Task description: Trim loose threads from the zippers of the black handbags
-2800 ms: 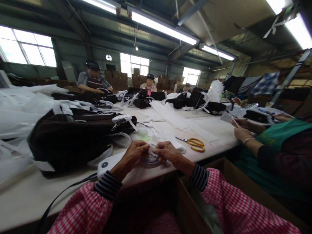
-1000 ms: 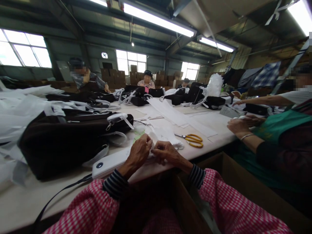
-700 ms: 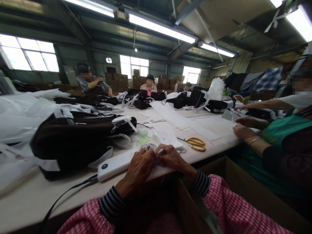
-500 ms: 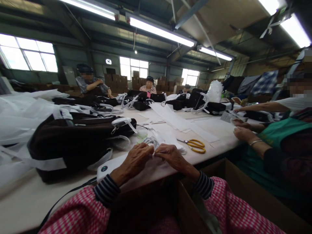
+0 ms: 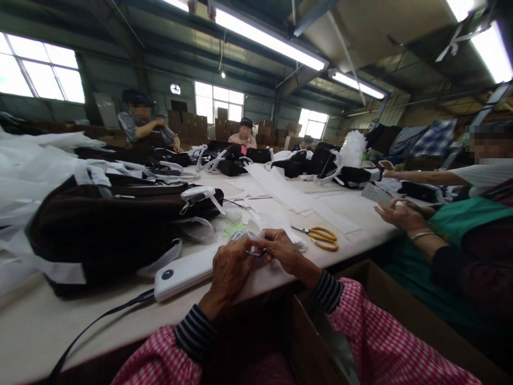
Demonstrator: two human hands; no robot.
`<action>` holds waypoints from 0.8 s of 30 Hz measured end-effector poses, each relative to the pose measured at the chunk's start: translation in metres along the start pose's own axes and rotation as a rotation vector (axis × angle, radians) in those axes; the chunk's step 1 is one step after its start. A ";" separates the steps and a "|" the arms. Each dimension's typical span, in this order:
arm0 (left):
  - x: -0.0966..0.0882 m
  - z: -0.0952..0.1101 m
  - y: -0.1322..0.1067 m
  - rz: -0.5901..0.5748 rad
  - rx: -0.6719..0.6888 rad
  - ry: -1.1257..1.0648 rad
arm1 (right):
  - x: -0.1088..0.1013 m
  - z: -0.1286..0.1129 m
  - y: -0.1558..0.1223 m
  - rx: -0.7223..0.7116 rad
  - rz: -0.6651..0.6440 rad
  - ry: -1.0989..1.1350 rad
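My left hand (image 5: pixel 230 267) and my right hand (image 5: pixel 280 249) meet at the table's near edge, fingers pinched together on a small clear-and-white bundle (image 5: pixel 245 239) that looks like coiled plastic or string. Most of it is hidden by my fingers. A white power bank (image 5: pixel 182 272) with a black cable lies just left of my left hand. Thin white plastic pieces (image 5: pixel 274 220) sit right behind my hands.
A dark bag (image 5: pixel 100 227) with white straps fills the left. Yellow-handled scissors (image 5: pixel 320 237) lie to the right of my hands. A co-worker's hands (image 5: pixel 398 214) work at the right edge. A cardboard box (image 5: pixel 360 283) stands below the table (image 5: pixel 48 321). More people sit at the far end.
My hands stayed together at the table edge, turning the small bundle; the left hand rose over it. The co-worker on the right drew both hands closer together.
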State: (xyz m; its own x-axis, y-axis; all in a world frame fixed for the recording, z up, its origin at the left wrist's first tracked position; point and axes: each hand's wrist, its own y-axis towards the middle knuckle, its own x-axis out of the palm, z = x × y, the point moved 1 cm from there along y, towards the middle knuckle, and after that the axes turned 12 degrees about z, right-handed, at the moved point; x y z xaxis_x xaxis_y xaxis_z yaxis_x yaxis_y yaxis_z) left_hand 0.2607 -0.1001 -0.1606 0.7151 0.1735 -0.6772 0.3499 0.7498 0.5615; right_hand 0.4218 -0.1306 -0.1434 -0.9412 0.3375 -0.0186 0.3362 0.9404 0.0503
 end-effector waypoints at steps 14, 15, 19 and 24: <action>0.004 -0.005 0.003 -0.085 0.362 0.017 | 0.001 0.011 -0.002 0.110 0.113 0.118; 0.002 -0.003 0.003 -0.106 0.380 0.024 | 0.000 0.010 -0.003 0.087 0.113 0.097; -0.004 0.001 0.001 -0.165 0.429 0.052 | -0.008 0.011 -0.003 0.003 0.166 0.036; 0.000 0.001 -0.002 -0.194 0.569 0.098 | -0.007 0.013 -0.002 0.022 0.277 0.087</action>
State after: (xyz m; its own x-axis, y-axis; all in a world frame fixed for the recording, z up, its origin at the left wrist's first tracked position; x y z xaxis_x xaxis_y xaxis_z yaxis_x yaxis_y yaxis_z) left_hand 0.2606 -0.1024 -0.1610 0.5560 0.1460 -0.8183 0.7562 0.3198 0.5709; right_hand 0.4278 -0.1341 -0.1563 -0.8122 0.5780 0.0787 0.5809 0.8137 0.0199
